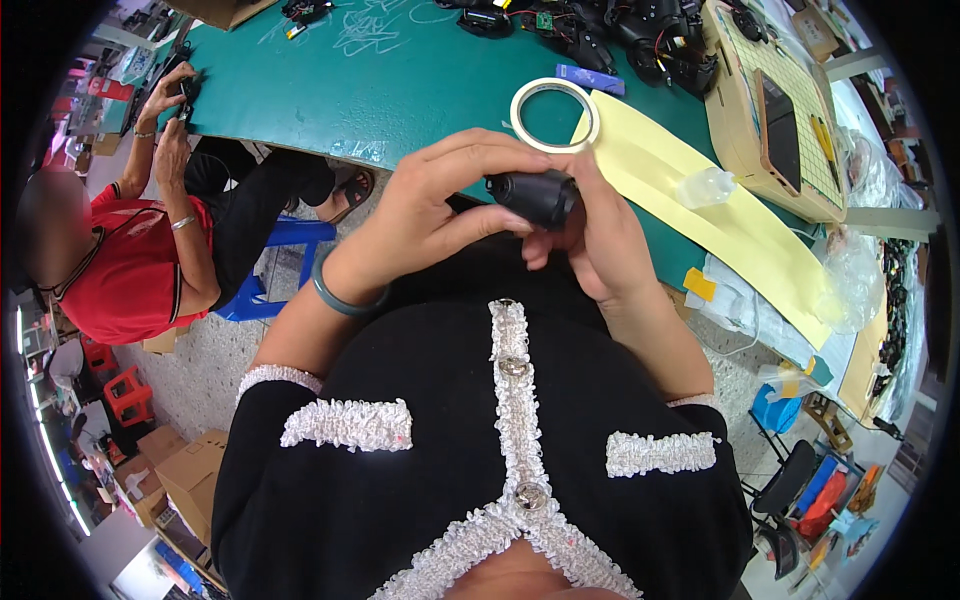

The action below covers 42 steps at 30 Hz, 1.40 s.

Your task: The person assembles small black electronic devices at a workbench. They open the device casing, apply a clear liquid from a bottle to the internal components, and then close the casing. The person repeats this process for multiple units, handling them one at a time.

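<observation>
Just in front of my body, at the table's near edge, I hold a small black plastic device (536, 197) with a rounded casing. Its exact kind cannot be made out. My left hand (440, 200) pinches its left end between thumb and fingers. On the other side, my right hand (610, 225) wraps round its right end, hiding part of it. Beyond my hands, a roll of white tape (517, 118) lies flat on the green table (270, 90), its edge over a long yellow paper sheet (690, 165).
Several black device parts with wires (590, 35) are heaped at the far side. A small translucent bottle (706, 187) lies on the yellow sheet, near a beige machine (750, 110). A blue-purple box (590, 80) is behind the tape. At left, a person in red (140, 260) works, seated.
</observation>
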Motion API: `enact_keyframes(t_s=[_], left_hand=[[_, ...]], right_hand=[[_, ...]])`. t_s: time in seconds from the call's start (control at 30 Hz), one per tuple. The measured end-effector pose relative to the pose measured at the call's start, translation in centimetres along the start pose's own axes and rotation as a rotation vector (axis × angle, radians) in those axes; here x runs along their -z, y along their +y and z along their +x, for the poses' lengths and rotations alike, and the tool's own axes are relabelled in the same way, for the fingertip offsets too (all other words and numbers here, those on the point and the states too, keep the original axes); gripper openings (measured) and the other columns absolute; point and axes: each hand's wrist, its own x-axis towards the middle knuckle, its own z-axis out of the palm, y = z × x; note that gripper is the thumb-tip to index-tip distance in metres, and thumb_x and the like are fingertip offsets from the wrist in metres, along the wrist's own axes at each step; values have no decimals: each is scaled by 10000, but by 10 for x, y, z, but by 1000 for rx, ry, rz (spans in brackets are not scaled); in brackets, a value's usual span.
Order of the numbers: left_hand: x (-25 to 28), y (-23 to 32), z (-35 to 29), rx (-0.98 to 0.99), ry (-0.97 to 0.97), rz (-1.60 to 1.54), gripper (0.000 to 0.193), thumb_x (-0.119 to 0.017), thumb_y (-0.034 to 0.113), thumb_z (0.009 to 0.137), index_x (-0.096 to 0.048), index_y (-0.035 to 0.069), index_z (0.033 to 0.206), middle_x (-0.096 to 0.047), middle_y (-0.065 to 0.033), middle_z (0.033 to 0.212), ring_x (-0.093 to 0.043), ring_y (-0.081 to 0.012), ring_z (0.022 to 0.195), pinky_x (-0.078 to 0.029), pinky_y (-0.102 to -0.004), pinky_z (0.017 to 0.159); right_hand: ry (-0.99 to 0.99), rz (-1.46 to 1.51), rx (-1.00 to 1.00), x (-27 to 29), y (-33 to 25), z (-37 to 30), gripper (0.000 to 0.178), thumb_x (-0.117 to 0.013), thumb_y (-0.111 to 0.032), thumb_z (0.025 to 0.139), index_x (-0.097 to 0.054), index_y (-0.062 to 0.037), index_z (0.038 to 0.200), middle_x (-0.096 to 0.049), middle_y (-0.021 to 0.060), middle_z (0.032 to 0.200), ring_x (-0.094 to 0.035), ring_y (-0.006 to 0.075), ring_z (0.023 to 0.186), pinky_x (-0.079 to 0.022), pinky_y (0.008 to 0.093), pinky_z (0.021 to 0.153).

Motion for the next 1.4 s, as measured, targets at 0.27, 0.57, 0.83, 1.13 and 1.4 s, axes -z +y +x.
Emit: enact_keyframes(t_s=[0.27, 0.57, 0.83, 1.13, 1.4], left_hand=[[-7, 15, -2, 6, 115, 40, 295, -624, 165, 900, -588, -7, 1137, -616, -141, 971, -593, -276, 840, -475, -349, 743], [-14, 13, -3, -32, 176, -28, 273, -583, 200, 904, -600, -11, 1076, -602, -144, 929, -568, -271, 798, -451, -340, 716], [-25, 0, -9, 47, 255, -130, 344, -615, 246, 895, -589, -6, 1128, -581, -129, 999, -562, -253, 919, -445, -339, 828], [-35, -10, -2, 71, 175, -349, 511, -643, 239, 919, -487, 28, 1357, -497, -167, 1378, -468, -250, 1286, -378, -373, 1062], [-30, -11, -20, 346, 365, -484, 404, -529, 177, 973, -503, -57, 1301, -592, -233, 1263, -583, -288, 1182, -466, -418, 1011]], right_hand=[[-17, -769, 907, 8, 7, 5, 579, -854, -275, 727, -609, -28, 1189, -591, 95, 980, -574, 177, 809, -487, 259, 666], [-2, -793, 1007, 0, 7, 3, 516, -847, -204, 728, -626, -27, 1160, -609, 97, 887, -575, 210, 779, -469, 280, 648], [-65, -558, 771, 2, 18, 5, 470, -757, -142, 832, -534, -22, 1228, -587, 105, 1065, -605, 175, 897, -507, 282, 782], [-129, -117, 456, -2, 32, 6, 403, -591, -96, 958, -422, -2, 1311, -534, 90, 1202, -548, 135, 1074, -444, 285, 932], [73, -535, 503, 18, 24, 8, 456, -664, -109, 910, -505, -4, 1323, -632, 122, 1111, -644, 167, 918, -508, 282, 828]])
